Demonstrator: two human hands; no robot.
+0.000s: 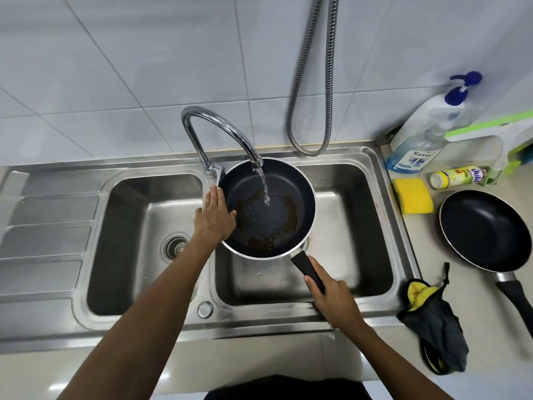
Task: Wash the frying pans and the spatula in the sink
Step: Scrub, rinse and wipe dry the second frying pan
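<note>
At frame centre my right hand (331, 298) keeps a closed grip round the black handle (310, 271) of the dark non-stick frying pan (274, 197), over the steel sink (360, 226) under running water (264, 183). My left hand (215, 216), fingers straight, steadies the rim. Wet, it should be slippery and heavier as it fills, so the handle looks the surest hold.

Home kitchen: stainless twin-bowl sink (86, 174) w/ ribbed drainboard (43, 226), chrome tap (219, 125) running onto a brown-stained frying pan (288, 183). White-tiled wall (115, 67) behind, flexible metal hose (305, 82) hanging down it. On the countertop (432, 255) at right: yellow sponge (413, 196), dish-soap btl (455, 176), spray cleaner (418, 151), second pan (484, 229).
</note>
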